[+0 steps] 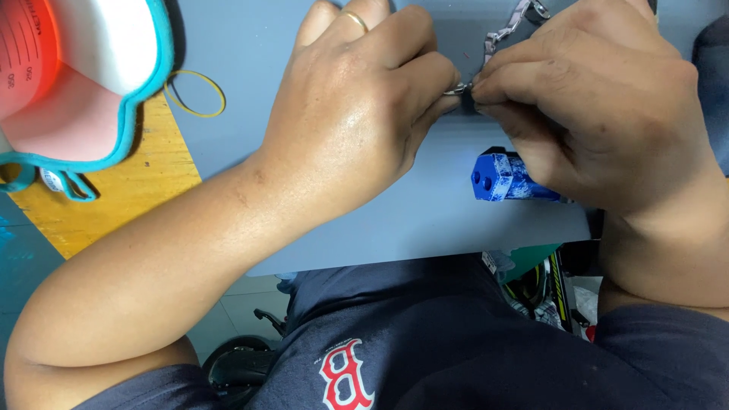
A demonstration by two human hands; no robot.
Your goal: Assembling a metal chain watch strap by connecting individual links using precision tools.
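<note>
Both hands meet over the grey board [425,220], left hand [357,114] and right hand [600,106] pinching a small metal chain [507,30] between fingertips to steady it, blue tool [505,178] tucked under the right palm.

Seen from above, a person's left hand [357,106], a gold ring on one finger, and right hand [600,99] meet fingertip to fingertip over a grey board [425,212], pinching a small metal link [459,89] of a silver chain [507,30] that runs up and away between them. A blue block-shaped tool [505,178] pokes out from under the right palm. To the left lie a yellow rubber band [199,93] and a teal-rimmed plastic measuring cup [76,83] on a yellow table [114,197].
</note>
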